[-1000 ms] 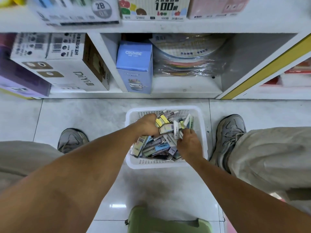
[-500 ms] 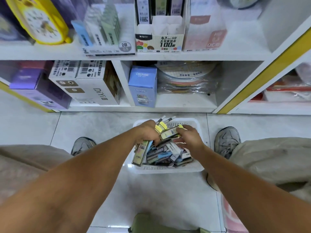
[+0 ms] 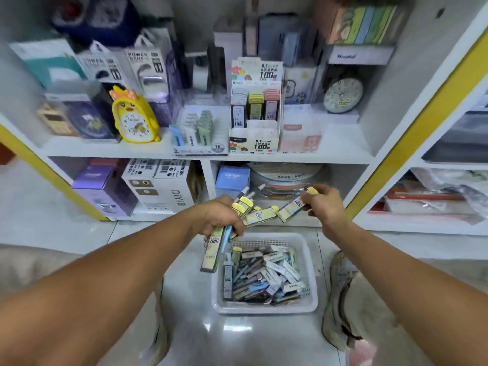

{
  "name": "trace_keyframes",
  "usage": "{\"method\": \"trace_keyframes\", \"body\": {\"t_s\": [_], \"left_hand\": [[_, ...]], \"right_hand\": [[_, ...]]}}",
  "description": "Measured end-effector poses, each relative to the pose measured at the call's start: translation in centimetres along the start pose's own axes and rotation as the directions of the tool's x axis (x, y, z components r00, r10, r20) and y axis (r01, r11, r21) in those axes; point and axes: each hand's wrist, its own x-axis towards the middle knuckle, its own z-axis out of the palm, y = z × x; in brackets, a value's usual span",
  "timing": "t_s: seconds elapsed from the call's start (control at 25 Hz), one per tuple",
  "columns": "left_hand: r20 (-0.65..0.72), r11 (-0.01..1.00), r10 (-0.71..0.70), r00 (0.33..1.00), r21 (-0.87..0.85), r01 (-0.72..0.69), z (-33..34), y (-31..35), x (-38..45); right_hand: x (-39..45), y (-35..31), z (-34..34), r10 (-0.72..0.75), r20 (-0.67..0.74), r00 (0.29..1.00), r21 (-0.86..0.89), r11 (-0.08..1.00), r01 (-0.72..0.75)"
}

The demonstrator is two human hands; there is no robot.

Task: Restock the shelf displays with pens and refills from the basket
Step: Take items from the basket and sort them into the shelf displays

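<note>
Left hand: the left hand (image 3: 221, 216) is clenched round a fanned bundle of refill packs (image 3: 247, 212), yellow caps up, with a couple of pens (image 3: 244, 193) poking out the top; one long pack (image 3: 211, 253) hangs down below the fist.
Right hand: the right hand (image 3: 323, 204) pinches a single yellow-capped refill pack (image 3: 294, 208), held tilted, just beside the bundle but apart from it.
Where they are: both hands are up in front of the lower shelf, above the basket.
Basket: the white basket (image 3: 310, 270) sits on the floor tiles between the person's shoes, heaped with more refill packs (image 3: 264, 276) lying every which way.
Display: on the shelf (image 3: 330, 151) above, the refill display box (image 3: 254, 128) stands upright, with grey, yellow and pink packs in its back row and its front slots showing white.
Neighbours: a yellow duck clock (image 3: 134, 117) stands left of it, a round alarm clock (image 3: 343, 95) right.
</note>
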Motion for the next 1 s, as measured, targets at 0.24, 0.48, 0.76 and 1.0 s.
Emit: {"method": "trace_keyframes", "body": {"t_s": [0.24, 0.48, 0.76, 1.0], "left_hand": [[-0.142, 0.986, 0.144, 0.979, -0.061, -0.154, -4.5, 5.8, -6.4], [-0.359, 0.960, 0.170, 0.918, -0.152, -0.237, -8.8, 11.8, -10.5], [-0.430, 0.918, 0.156, 0.889, -0.269, -0.291, -11.0, 12.7, -9.0], [-0.454, 0.919, 0.146, 0.879, -0.267, -0.290, -12.0, 13.4, -7.3]], "right_hand": [[-1.6, -13.0, -1.5, -0.538, 0.090, 0.838, -0.081, 0.835, 0.544], [-1.2, -21.8, -1.8, -0.775, 0.017, 0.632, -0.193, 0.618, 0.763], [1.5, -21.5, 3.0, -0.776, 0.305, 0.552, -0.540, 0.336, 0.771], [3.4, -22.2, 4.3, -0.866, 0.260, 0.428, -0.579, 0.215, 0.786]]}}
